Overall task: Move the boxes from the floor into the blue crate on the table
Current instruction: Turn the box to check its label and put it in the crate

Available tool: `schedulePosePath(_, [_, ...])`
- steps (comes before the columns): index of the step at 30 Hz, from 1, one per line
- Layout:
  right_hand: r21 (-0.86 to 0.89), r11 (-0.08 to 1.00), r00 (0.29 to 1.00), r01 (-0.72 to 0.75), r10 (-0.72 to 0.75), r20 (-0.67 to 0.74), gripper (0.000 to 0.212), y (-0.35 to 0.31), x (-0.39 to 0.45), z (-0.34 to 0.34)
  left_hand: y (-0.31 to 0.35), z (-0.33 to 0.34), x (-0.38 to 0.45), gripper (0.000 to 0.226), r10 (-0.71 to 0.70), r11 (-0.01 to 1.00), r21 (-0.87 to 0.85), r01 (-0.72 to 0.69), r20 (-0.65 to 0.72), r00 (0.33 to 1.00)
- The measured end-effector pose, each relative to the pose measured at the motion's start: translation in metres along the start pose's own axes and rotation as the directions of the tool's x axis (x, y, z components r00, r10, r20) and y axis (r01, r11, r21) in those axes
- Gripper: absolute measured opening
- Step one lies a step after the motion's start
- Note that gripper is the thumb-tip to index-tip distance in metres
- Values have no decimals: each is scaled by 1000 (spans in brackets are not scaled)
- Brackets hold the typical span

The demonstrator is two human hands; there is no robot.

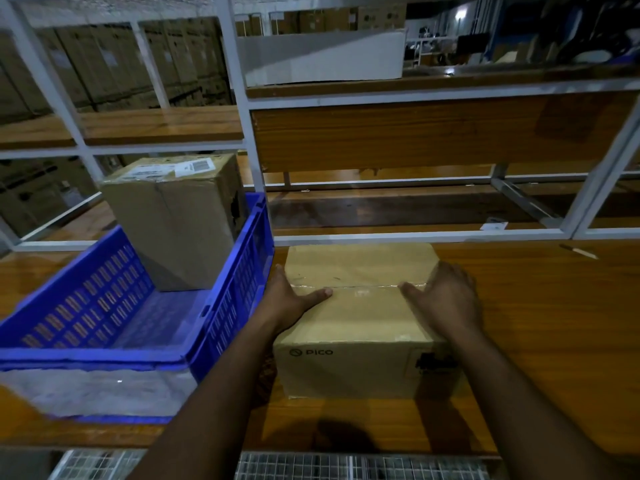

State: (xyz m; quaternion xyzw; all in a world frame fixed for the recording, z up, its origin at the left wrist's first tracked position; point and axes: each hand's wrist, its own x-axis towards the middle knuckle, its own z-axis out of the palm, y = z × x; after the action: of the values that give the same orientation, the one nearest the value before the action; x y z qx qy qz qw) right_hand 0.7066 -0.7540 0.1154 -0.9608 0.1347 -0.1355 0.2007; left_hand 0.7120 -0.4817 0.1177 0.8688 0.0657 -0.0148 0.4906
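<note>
At the far left we have the blue crate (pixel 239 289) on the wooden worktop (pixel 540 341), with one taped cardboard box (pixel 180 223) already standing upright in its far end and the near half of its floor bare. Just right of the crate, close to its side wall, sits the PICO box (pixel 360 327) (the printed name shows on its near face), resting flat on the worktop.

Our left hand (pixel 294 299) clasps its left edge, thumb across the taped top seam and the other fingers dropping out of sight down the side. Our right hand (pixel 450 296) mirrors it on the right edge, thumb on top, fingers wrapped over the far corner.

We judge this box is off the floor and mid-transfer: the step in hand is the lift into the crate. The next move calls for raising it above the crate wall, carrying it left, and lowering it into the bare near half, without knocking the upright box.
</note>
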Motion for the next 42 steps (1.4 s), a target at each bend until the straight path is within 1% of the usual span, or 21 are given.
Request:
schedulePosePath(1, [17,999,999,-38,38,16,72,-1,0,-2,-1,-1,0,108,-30,999,-32,30,22,999])
schedulePosePath(3, [-1,999,998,-41,41,42,66,-4,-1,-3,-1,-2,-4,112,-51,998,-42,53,52,997])
schedulePosePath(6, [21,1000,1000,11,-10,-23,61,-3,-7,-6,-4,-5,-13,124,-35,999,-7,36,29,999])
schedulePosePath(7, [35,999,998,30,-28,-59,61,-2,-10,-8,-2,-6,-20,123,-14,1000,14,14,5,1000])
schedulePosePath(9, [96,994,991,56,-43,-130,64,1,-16,-12,0,-6,-33,109,52,998,28,-50,-64,997])
schedulePosePath(10, [158,986,986,62,-36,-163,68,1,-20,-14,1,-6,-37,101,98,995,11,-97,-109,989])
schedulePosePath(12, [290,953,969,84,-10,-248,78,-1,-27,-19,8,-6,-45,86,182,980,-47,-195,-206,962])
schedulePosePath(14, [391,917,950,84,45,-309,88,-5,-31,-24,16,-7,-47,77,203,962,-116,-247,-303,931])
schedulePosePath(17, [512,859,959,-26,166,-230,93,-9,-34,-23,19,-9,-45,74,180,942,-199,-271,-385,905])
schedulePosePath(20, [505,860,962,-70,192,-194,88,-4,-45,-16,13,-7,-51,69,135,924,-286,-252,-372,918])
schedulePosePath(23, [504,859,964,-92,204,-171,90,-2,-56,-11,6,-5,-58,57,84,941,-275,-199,-380,921])
schedulePosePath(25, [528,845,961,-85,210,-181,95,-5,-58,-10,8,-9,-59,61,69,953,-244,-179,-401,914])
schedulePosePath(27, [523,852,953,-10,166,-252,90,-11,-57,-13,16,-14,-57,69,110,966,-162,-202,-449,887])
schedulePosePath(29, [424,894,923,141,37,-384,82,-18,-54,-20,30,-20,-56,68,236,964,8,-264,-480,845])
schedulePosePath(31, [291,910,866,295,-125,-485,74,-29,-49,-26,44,-23,-55,68,405,914,195,-355,-466,787])
schedulePosePath(33, [220,892,842,394,-254,-477,62,-44,-42,-33,58,-18,-51,69,540,834,368,-412,-389,746])
schedulePosePath(35, [185,881,862,436,-350,-366,50,-61,-34,-35,70,-8,-48,70,587,764,485,-425,-252,769])
schedulePosePath(36, [137,885,869,446,-390,-304,45,-69,-32,-35,73,-3,-46,71,585,735,529,-424,-179,791])
schedulePosePath(38, [9,891,867,454,-439,-237,38,-77,-30,-33,72,7,-42,74,567,646,650,-399,-59,822])
schedulePosePath(40, [-32,894,864,448,-442,-240,34,-76,-30,-32,68,11,-39,84,542,578,733,-358,-16,841])
schedulePosePath(42, [-20,897,860,441,-428,-276,31,-75,-33,-31,67,11,-38,91,521,575,745,-338,-15,853])
